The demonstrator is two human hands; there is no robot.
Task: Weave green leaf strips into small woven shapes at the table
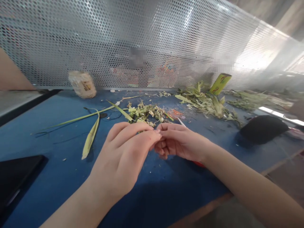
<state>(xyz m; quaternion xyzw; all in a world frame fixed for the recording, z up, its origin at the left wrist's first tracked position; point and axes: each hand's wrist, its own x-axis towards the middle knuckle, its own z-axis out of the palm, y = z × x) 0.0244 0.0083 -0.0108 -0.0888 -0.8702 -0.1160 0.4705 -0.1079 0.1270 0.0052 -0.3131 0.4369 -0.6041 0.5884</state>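
My left hand point(128, 152) and my right hand point(177, 139) meet fingertip to fingertip over the blue table point(71, 180). Both are closed in a pinch; whatever lies between the fingertips is too small or hidden to name. Just beyond them is a wreath-like clump of dried plant bits point(149, 111), partly covered by my left hand. From behind my right hand sticks out a pale pointed blade point(181, 122), and something red point(199, 164) shows below the wrist; they look like scissors, mostly hidden. A long dry leaf point(91, 139) lies to the left.
A perforated metal screen point(152, 34) runs along the back. A plastic-wrapped bundle point(82, 85) stands before it. At right lie a heap of leaves point(209, 103), a yellow-green packet point(220, 83) and a black rounded object point(264, 129). A dark flat device point(19, 180) occupies the near left.
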